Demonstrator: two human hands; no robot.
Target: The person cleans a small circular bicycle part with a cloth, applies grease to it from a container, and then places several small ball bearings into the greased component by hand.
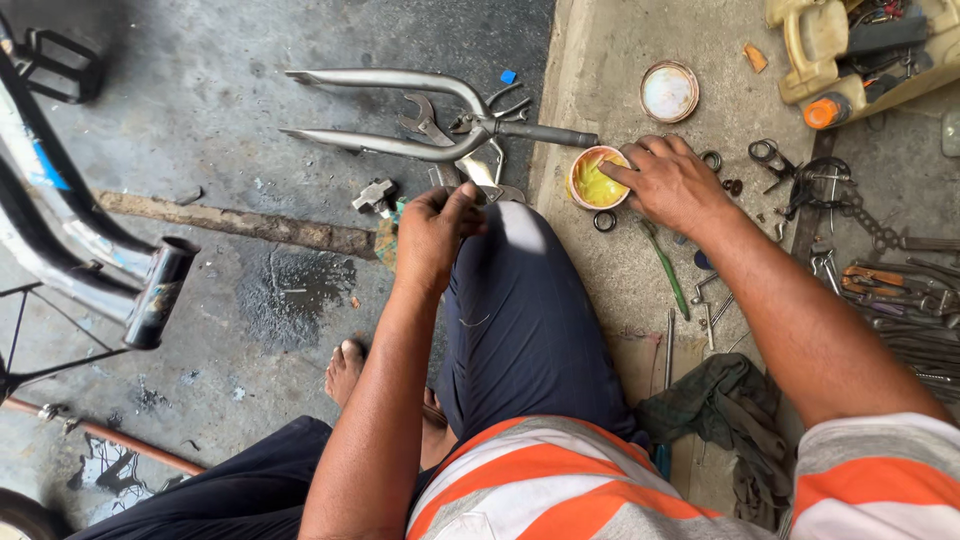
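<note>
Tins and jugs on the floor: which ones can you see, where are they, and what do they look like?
Open grease tin: round, yellow grease inside, under the fingertips of the right hand.
Tin lid: round, pale inside with a rusty rim, lying on the floor behind the tin.
Plastic jug: cream-yellow, with a handle, top right corner.
Orange cap: round, just below the jug.
Left hand: pinches a small metal part, too hidden to name.
</note>
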